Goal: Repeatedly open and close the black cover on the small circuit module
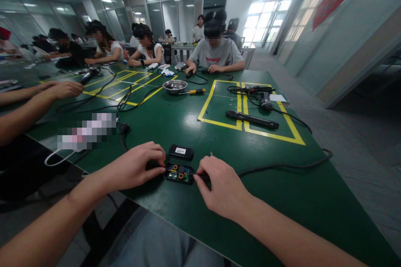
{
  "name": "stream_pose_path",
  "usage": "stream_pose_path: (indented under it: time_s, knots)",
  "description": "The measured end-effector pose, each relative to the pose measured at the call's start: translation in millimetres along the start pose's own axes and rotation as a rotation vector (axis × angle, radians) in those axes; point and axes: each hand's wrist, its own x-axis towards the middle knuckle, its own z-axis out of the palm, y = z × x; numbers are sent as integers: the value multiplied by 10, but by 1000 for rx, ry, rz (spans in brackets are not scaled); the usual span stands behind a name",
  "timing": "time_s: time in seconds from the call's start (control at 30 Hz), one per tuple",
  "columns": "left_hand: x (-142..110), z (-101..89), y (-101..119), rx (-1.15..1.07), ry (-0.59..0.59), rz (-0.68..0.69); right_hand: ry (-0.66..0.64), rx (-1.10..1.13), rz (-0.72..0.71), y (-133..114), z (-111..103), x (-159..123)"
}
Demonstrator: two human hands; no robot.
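On the green table close to me lies an opened black case (179, 181) with a circuit board (177, 171) inside, carrying copper coils and small parts. At its left end, my left hand (138, 166) pinches with thumb and forefinger; the exact part held is hidden. My right hand (219, 181) is closed at the opposite end, its fingers around the black cable (282, 168) where it meets the case. Just behind the case rests the black case cover (181, 152) with a white label.
A metal bowl (175, 86) and a yellow-black screwdriver (197, 91) lie farther back. Within yellow tape at right are a black rod-shaped tool (252, 119) and cabled tools. A plug (124, 128) lies left. A co-worker's hand (67, 89) holds a dark tool; another person sits opposite.
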Motion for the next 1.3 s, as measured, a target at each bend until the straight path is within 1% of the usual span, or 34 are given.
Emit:
stream_pose_path:
  time_s: [0.1, 0.2, 0.27, 0.33, 0.4, 0.43, 0.53, 0.6, 0.7, 0.8, 1.07, 1.2, 1.3]
  knots:
    - [88, -4, 44, 40, 77, 23, 11, 2, -2, 6, 11, 3]
    - [198, 75, 23, 37, 155, 13, 15, -5, -15, 0, 11, 5]
    - [276, 146, -29, 45, 139, 1, 17, -13, -27, -5, 6, 3]
    - [342, 197, -81, 46, 88, -11, 16, -16, -34, -8, 3, 0]
    - [377, 210, -108, 35, 58, -23, 20, -19, -34, -9, 3, -2]
    - [376, 201, -106, 30, 65, -29, 22, -22, -32, -9, 5, -2]
    - [298, 138, -39, -7, 132, -17, 28, -34, -30, -7, 11, 1]
    - [203, 94, 32, -63, 149, 19, 24, -39, -33, -9, 12, 3]
    - [70, 74, 109, -101, 83, 66, 11, -44, -33, -17, 8, 5]
    - [15, 101, 121, -57, 14, 97, 4, -52, -28, -24, -3, 3]
    - [8, 123, 133, 32, -9, 144, 5, -65, -35, -11, -7, 1]
    - [-32, 201, 150, -5, 29, 150, -4, -65, -29, -12, 5, 0]
    - [-59, 305, 162, -51, 116, 152, 2, -48, -16, -23, -1, -3]
